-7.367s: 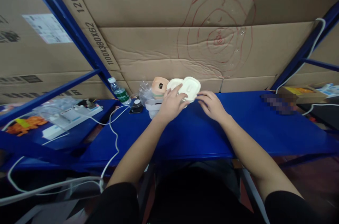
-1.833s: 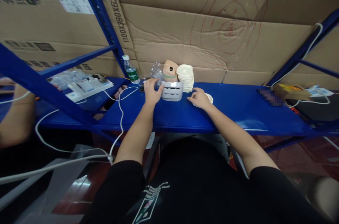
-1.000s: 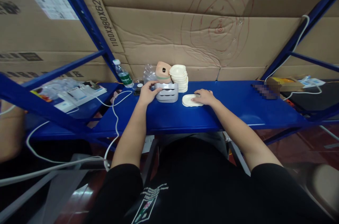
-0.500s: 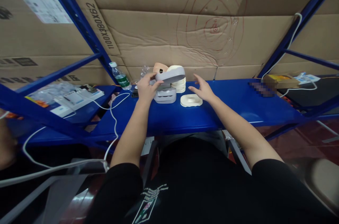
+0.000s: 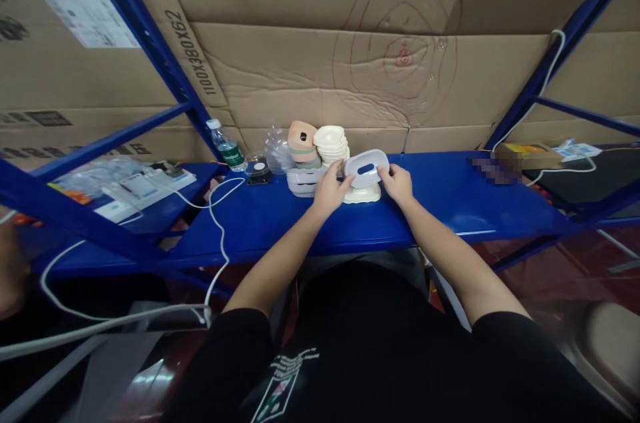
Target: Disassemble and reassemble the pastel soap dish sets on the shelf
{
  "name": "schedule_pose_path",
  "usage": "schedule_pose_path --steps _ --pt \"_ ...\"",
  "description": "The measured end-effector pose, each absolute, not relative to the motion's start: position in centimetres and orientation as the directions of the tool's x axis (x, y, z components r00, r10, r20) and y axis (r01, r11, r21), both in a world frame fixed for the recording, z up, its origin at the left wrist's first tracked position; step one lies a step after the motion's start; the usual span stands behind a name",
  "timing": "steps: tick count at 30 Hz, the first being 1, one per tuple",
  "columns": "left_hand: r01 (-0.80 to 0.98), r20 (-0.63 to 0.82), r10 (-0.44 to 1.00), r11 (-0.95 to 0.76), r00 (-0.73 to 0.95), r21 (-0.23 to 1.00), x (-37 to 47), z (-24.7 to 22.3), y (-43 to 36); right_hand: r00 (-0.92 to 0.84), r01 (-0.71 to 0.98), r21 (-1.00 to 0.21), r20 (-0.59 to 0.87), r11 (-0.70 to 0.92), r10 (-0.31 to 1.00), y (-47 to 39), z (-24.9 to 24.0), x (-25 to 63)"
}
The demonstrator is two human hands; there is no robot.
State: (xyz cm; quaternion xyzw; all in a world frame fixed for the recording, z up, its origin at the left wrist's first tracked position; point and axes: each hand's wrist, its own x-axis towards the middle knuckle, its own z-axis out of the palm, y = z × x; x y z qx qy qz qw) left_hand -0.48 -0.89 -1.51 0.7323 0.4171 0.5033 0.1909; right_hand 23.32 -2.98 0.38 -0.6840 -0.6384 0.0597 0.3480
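Between both hands is a light grey oval plastic cover (image 5: 379, 173) with a slot in its middle, held tilted above the shelf. My left hand (image 5: 331, 191) grips its left end, and my right hand (image 5: 399, 184) pinches the right end. Right below it a cream oval piece (image 5: 363, 195) lies on the blue shelf, partly hidden by the cover. To the left of my left hand sit more grey pieces (image 5: 301, 184). Behind them are a stack of cream pieces (image 5: 331, 138) and a pile topped by a peach-coloured piece (image 5: 301, 135).
On the blue shelf (image 5: 450, 209) stand a water bottle (image 5: 229, 148), a clear plastic bag (image 5: 278, 151) and a small black round object (image 5: 259, 171). A white cable (image 5: 219, 236) hangs over the front edge at left. An open cardboard box (image 5: 533, 155) lies at far right.
My left hand has carried the grey cover rightward over the cream piece and turned it so its slot shows. My right hand has closed on the cover's other end.
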Motion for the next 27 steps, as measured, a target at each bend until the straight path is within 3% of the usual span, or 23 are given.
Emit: schedule_pose_path --steps 4,12,27 --pt "0.447 0.548 0.82 -0.557 0.163 0.7 -0.2 -3.2 0.4 0.146 0.909 -0.418 0.297 -0.009 0.944 -3.3 -0.6 23.7" --pt "0.522 0.483 0.861 -0.489 0.16 0.699 -0.8 -3.7 1.3 0.068 0.951 -0.309 0.23 0.006 0.971 -3.4 -1.0 22.9" --pt "0.8 0.314 0.924 -0.354 0.219 0.484 0.7 -3.1 0.0 0.077 0.98 -0.189 0.08 -0.061 0.994 -3.3 -0.7 22.5"
